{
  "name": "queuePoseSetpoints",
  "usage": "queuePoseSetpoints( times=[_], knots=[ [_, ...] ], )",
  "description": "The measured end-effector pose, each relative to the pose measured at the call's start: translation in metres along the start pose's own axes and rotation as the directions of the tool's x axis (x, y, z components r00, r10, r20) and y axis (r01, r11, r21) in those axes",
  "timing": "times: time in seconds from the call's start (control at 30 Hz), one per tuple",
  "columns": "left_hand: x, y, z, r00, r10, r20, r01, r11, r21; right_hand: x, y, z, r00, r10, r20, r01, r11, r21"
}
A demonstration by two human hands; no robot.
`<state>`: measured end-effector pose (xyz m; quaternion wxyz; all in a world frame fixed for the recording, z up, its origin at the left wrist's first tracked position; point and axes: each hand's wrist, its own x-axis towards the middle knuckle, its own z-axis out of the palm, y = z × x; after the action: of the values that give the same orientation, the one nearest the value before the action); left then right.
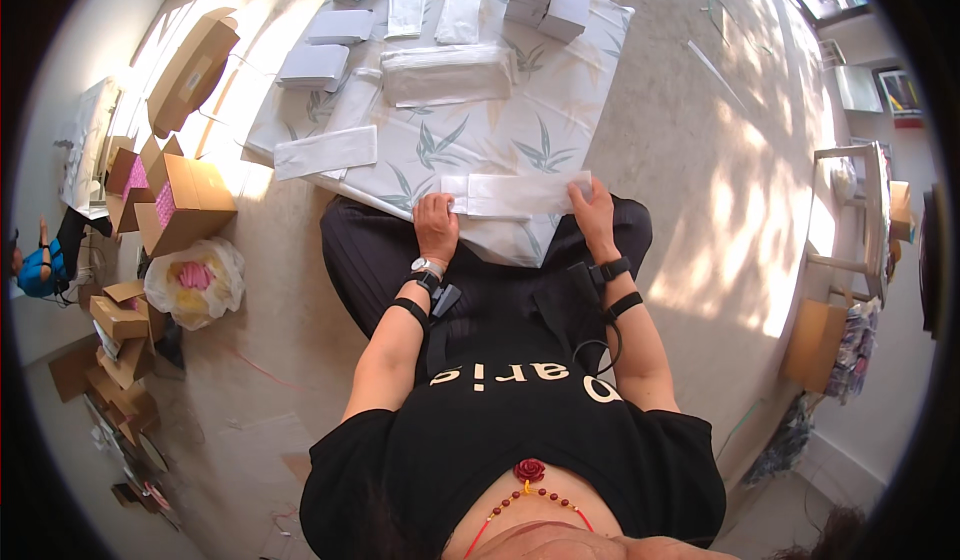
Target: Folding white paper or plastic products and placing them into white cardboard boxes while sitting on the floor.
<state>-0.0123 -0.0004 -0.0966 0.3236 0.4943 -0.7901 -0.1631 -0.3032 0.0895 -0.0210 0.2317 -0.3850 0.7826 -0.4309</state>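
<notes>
A long, flat white sleeve (pixel 530 194), like a thin plastic or paper bag, lies across the near corner of the table. My left hand (pixel 437 228) is closed at its left end, where a smaller pale piece (pixel 454 188) overlaps or joins it; which, I cannot tell. At the other end, my right hand (pixel 592 215) pinches the sleeve between thumb and fingers. Beyond my left hand lies another flat white sleeve (pixel 326 152). Farther back is a wide pile of white sleeves (pixel 447 75).
The table (pixel 570 110) has a leaf-patterned cloth. White card stacks (pixel 313 66) stand at its left, and white blocks (pixel 566 12) at the far right. Cardboard boxes (pixel 195 205) and a filled plastic bag (pixel 195 285) sit on the floor to the left; a wooden frame stand (pixel 868 220) is at right.
</notes>
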Motion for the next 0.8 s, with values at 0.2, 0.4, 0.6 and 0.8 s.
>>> queuePoseSetpoints(
  times=[0.2, 0.4, 0.6, 0.8],
  knots=[
    [0.001, 0.003, 0.000, 1.000, 0.020, -0.002, -0.020, 1.000, 0.016, 0.003, 0.012, 0.001, 0.999, 0.050, -0.010, -0.050, 0.997, -0.061],
    [0.001, 0.003, 0.004, 0.999, 0.033, 0.040, -0.036, 0.996, 0.077, 0.003, 0.024, 0.003, 0.996, 0.021, -0.087, -0.042, 0.968, -0.246],
    [-0.002, -0.001, 0.002, 0.998, 0.044, 0.040, -0.048, 0.994, 0.099, -0.005, -0.010, 0.019, 0.938, -0.333, -0.094, 0.183, 0.709, -0.681],
    [0.003, 0.007, 0.004, 0.998, 0.038, 0.055, -0.043, 0.995, 0.092, -0.015, -0.037, 0.087, 0.884, -0.402, 0.236, 0.446, 0.878, -0.175]
  ],
)
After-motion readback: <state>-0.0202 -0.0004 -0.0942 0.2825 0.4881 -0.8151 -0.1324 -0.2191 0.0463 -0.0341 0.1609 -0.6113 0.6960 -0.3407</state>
